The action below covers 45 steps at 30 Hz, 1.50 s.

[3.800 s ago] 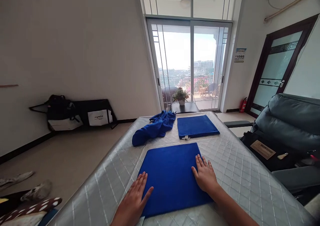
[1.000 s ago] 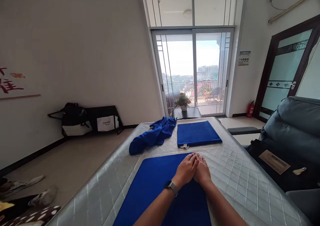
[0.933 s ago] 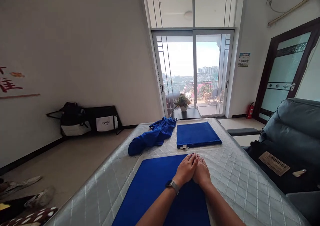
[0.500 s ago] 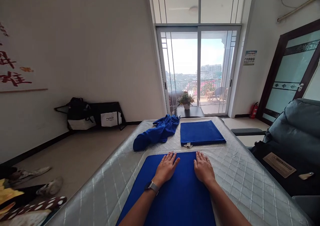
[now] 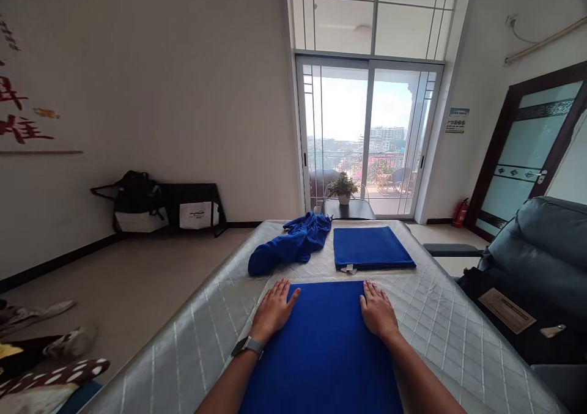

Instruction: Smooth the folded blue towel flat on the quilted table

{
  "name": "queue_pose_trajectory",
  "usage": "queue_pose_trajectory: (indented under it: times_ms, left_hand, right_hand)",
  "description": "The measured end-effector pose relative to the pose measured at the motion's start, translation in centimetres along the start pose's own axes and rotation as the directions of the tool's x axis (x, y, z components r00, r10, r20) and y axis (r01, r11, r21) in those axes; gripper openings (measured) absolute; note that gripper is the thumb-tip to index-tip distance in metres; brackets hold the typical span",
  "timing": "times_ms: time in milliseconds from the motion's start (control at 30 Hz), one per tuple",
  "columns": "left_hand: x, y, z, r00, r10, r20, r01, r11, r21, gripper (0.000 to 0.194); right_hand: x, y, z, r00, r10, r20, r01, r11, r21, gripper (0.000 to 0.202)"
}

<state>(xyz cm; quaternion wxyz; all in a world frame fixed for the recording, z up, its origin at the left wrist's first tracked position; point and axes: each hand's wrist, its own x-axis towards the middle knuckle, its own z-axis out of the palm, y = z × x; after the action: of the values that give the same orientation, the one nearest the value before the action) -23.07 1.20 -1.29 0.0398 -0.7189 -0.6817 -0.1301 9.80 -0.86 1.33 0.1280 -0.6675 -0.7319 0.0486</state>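
Atop a quilted silver-gray surface, a flat blue cloth lies nearest the person, with a folded blue cloth and a crumpled blue cloth beyond it. The left hand and right hand rest palm-down at the flat cloth's far corners, fingers extended, gripping nothing; light, even strokes outward would likely keep the fabric smooth and square. A white tag shows at the folded cloth's near edge.

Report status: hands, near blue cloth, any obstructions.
Left hand, right hand flat at far corners of near blue cloth. It lies smooth. Crumpled blue cloth, folded blue cloth beyond, neither touching it.
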Motion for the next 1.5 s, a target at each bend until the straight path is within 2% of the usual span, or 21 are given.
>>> queue_pose_trajectory:
  times_ms: [500, 900, 1133, 1500]
  left_hand:
    - [-0.1, -0.2, 0.7, 0.998, 0.009, -0.056, -0.01, 1.0, -0.026, 0.074]
    - [0.1, -0.2, 1.1, 0.997, -0.002, -0.08, 0.001, 1.0, -0.015, 0.071]
    - [-0.1, -0.2, 1.2, 0.992, 0.043, -0.121, -0.041, 0.999, 0.013, 0.055]
    - [-0.3, -0.3, 0.9, 0.989, 0.057, -0.133, -0.057, 0.998, 0.002, 0.055]
  right_hand:
    - [-0.1, -0.6, -0.8, 0.997, 0.029, 0.065, -0.025, 0.998, -0.059, 0.062]
    - [-0.1, -0.6, -0.9, 0.998, 0.027, 0.064, -0.023, 0.998, -0.059, 0.061]
    - [-0.1, -0.5, -0.8, 0.998, 0.029, 0.058, -0.026, 0.999, -0.047, 0.061]
    - [-0.1, -0.5, -0.8, 0.998, 0.028, 0.05, -0.026, 0.999, -0.035, 0.061]
